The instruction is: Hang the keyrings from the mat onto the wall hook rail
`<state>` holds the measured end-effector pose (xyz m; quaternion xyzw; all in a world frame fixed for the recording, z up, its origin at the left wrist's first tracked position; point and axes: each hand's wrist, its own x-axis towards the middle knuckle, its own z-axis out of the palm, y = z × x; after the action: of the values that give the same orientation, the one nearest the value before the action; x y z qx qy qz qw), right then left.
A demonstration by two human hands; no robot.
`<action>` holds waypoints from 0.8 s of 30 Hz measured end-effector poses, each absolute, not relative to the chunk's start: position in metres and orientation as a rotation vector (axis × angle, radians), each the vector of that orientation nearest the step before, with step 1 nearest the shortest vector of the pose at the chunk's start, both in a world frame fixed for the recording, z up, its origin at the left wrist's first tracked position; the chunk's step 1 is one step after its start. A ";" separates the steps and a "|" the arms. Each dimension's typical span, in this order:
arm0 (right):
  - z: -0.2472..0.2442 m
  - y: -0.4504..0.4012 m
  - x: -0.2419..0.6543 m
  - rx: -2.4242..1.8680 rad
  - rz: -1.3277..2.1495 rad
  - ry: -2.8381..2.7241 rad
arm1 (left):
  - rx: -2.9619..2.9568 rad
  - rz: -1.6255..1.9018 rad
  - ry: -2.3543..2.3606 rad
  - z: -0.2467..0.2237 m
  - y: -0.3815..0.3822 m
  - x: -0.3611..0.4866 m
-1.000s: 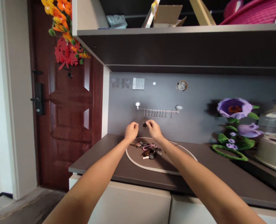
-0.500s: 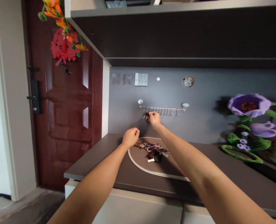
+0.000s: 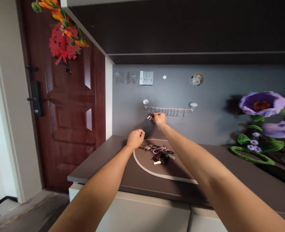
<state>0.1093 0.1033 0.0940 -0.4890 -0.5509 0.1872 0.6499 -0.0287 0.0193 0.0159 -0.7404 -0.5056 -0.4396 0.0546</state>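
My right hand (image 3: 160, 120) pinches a small bunch of keys (image 3: 150, 116) at the left end of a metal hook rail (image 3: 169, 109) on the grey wall. Whether the keys hang on a hook is too small to tell. Lower and to the left, my left hand (image 3: 135, 138) is held with its fingers curled together above the counter; what they hold, if anything, is hidden. Beside it, a pile of keys (image 3: 163, 158) with a pink loop (image 3: 158, 149) lies on a light-edged mat (image 3: 142, 165).
A dark shelf (image 3: 181, 29) overhangs the counter (image 3: 96, 164). Purple felt flowers (image 3: 263, 104) stand at the right. On the left is a red-brown door (image 3: 70, 135) with orange flowers (image 3: 58, 14) hanging in front. Switches (image 3: 146, 78) sit above the rail.
The view has shifted slightly, so the shelf and rail sit higher in the picture. Both hands keep nearly the same place; the keys at my right hand have turned slightly.
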 end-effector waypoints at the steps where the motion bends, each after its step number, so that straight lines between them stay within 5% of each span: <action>1: 0.094 0.103 0.110 -1.120 0.419 -1.251 | -2.252 -1.338 -1.531 0.016 0.019 -0.029; 24: 0.081 0.098 0.114 -1.119 0.572 -1.371 | -2.325 -1.336 -1.543 0.020 0.015 -0.030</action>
<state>0.1144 0.0982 0.0813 -0.4824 -0.5909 0.2466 0.5978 -0.0296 0.0146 0.0200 -0.7512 -0.4986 -0.4318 0.0241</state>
